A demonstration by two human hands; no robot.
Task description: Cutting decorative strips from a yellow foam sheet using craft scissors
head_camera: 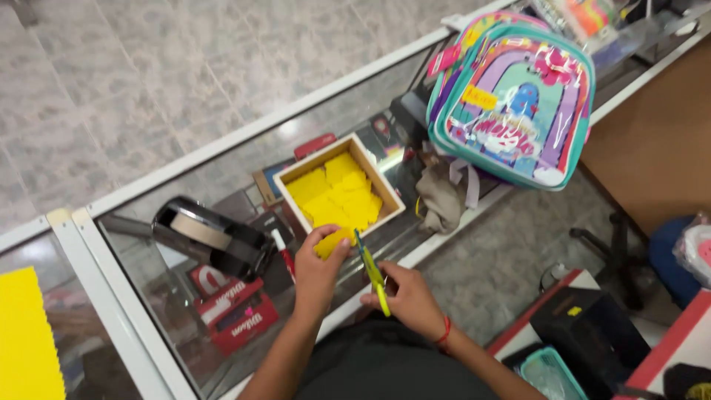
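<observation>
Right hand point(411, 296) grips yellow-green scissors point(372, 271) mid-cut, left hand point(318, 263) pinching yellow paper piece point(332, 242) steady beside wooden box point(339, 192) catching cut squares on glass surface point(185, 185).

Small retail shop, likely stationery or school supplies. Evidence: glass display counter point(222, 170) with white metal framing runs diagonally across the frame, boxed goods point(237, 315) visible under the glass at lower left. Colourful kids' backpack point(511, 104) sits on the counter at upper right, more bright packaged items behind it. Tape dispenser point(211, 237) on the glass. Tiled floor at upper left, customer side.
</observation>
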